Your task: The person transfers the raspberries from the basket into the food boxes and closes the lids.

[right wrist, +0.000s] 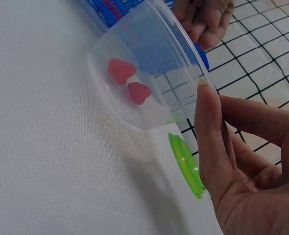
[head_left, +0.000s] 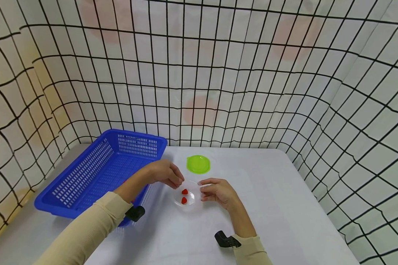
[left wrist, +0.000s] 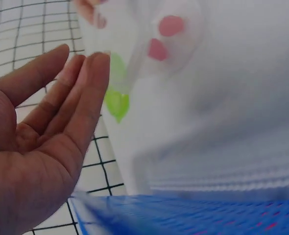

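A clear plastic bowl (head_left: 178, 202) stands on the white table, with two small red heart-like pieces (head_left: 184, 200) lying at its bottom. My right hand (head_left: 220, 193) pinches the bowl's right rim between thumb and fingers, as the right wrist view shows. Over the left side of the bowl hovers my left hand (head_left: 166, 173); its fingers (left wrist: 88, 105) are loosely extended in the left wrist view, with nothing held. A light green lid (head_left: 198, 164) lies flat just beyond the bowl.
A blue perforated basket (head_left: 83, 173) stands at the left, partly under my left forearm. Some red bits (right wrist: 112, 9) show at the basket in the right wrist view. Black wire grid panels (head_left: 199, 77) rise around the table's back and sides, with white sheeting behind.
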Motion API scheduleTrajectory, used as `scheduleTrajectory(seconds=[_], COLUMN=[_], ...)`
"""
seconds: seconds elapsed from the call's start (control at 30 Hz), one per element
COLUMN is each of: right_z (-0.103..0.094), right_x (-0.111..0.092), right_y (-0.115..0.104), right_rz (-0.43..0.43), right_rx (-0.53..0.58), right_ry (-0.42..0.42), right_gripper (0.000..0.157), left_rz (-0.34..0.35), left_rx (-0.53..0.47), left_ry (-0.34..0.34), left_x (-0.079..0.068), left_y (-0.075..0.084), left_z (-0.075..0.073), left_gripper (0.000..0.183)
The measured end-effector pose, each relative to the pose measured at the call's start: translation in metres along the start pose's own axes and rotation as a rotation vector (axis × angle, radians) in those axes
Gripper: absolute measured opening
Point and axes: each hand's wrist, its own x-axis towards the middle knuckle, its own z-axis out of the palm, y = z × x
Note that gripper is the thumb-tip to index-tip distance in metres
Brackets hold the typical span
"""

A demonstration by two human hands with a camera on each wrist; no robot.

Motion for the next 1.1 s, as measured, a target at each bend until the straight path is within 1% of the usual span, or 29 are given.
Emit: scheduleTrajectory(seconds=[0.17, 0.3, 0.4, 0.53, 0.6, 0.67, 0.73, 0.8, 0.93, 1.03, 1.1], right_z=[-0.001, -0.001, 0.0, 0.0, 0.0, 0.0, 0.001, 0.001, 0.001, 0.001, 0.001], right_x=[0.0, -0.001, -0.001, -0.002, -0.002, -0.002, -0.001, -0.001, -0.001, -0.001, -0.001], right_y=[0.0, 0.0, 0.0, -0.001, -0.001, -0.001, 0.0, 0.0, 0.0, 0.0, 0.0], right_rz=[-0.001, -0.004, -0.009, -0.008, -0.005, -0.004, -0.003, -0.001, 0.003, 0.0, -0.002], right_rx=[-0.006, -0.006, -0.004, 0.0, 0.001, 0.001, 0.001, 0.003, 0.007, 0.009, 0.008], right_ry=[0.0, -0.006, -0.016, -0.021, -0.02, -0.02, -0.02, -0.02, -0.017, -0.014, -0.012], right_gripper=[0.035, 0.036, 0.037, 0.037, 0.037, 0.037, 0.037, 0.037, 0.037, 0.037, 0.036], left_rz=[0.007, 0.044, 0.051, 0.057, 0.06, 0.068, 0.056, 0.052, 0.046, 0.033, 0.008], left_rx=[-0.032, -0.057, -0.083, -0.131, -0.146, -0.151, -0.138, -0.127, -0.106, -0.099, -0.083], left_ry=[0.02, 0.04, 0.094, 0.182, 0.226, 0.252, 0.279, 0.281, 0.258, 0.259, 0.276], left_x=[-0.008, -0.016, -0.024, -0.032, -0.036, -0.039, -0.042, -0.043, -0.047, -0.049, -0.049], left_y=[0.004, 0.004, 0.004, -0.001, -0.007, -0.014, -0.023, -0.033, -0.053, -0.065, -0.073], left_z=[-0.015, -0.031, -0.045, -0.065, -0.076, -0.086, -0.094, -0.101, -0.112, -0.12, -0.124], left_gripper=[0.027, 0.029, 0.029, 0.033, 0.036, 0.038, 0.038, 0.038, 0.04, 0.039, 0.038])
